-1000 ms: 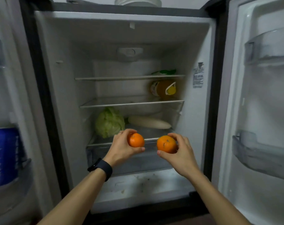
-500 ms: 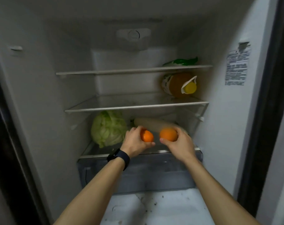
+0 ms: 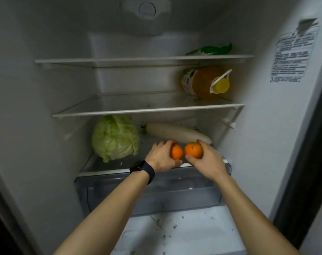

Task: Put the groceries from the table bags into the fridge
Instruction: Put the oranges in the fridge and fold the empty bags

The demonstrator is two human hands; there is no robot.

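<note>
Centre of frame: left hand grips a small round orange fruit; right hand cups a larger round orange fruit. Both are low over the front of the clear glass shelf, just before the long white radish; contact with the shelf unclear. Judgement: seat each well behind the lip, against the radish, so neither rolls.

Top shelf carries a green packet, middle shelf a bottle on its side, and the bottom shelf has a cabbage beside a white radish.
</note>
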